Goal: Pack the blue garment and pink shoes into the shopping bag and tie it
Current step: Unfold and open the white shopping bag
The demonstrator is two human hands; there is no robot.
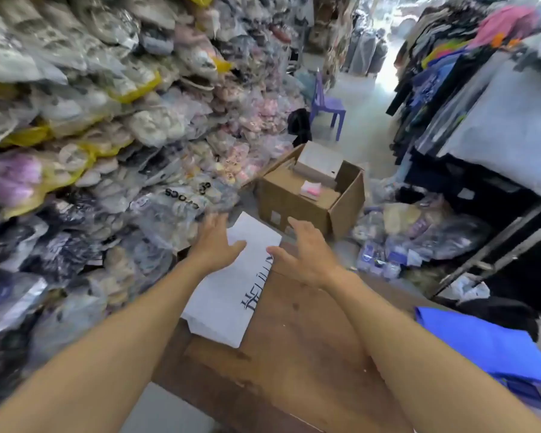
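A: Now, from the head camera, your left hand (214, 242) and right hand (303, 253) are both spread wide, holding nothing, reaching over the white shopping bag (231, 289).

B: It lies flat on the wooden table (294, 339), long axis running away from you, left hand nearer (maybe touching, hard to tell).

A: The blue garment (481, 348)?

B: Well off by your right forearm. Pink shoes I can't pick out.
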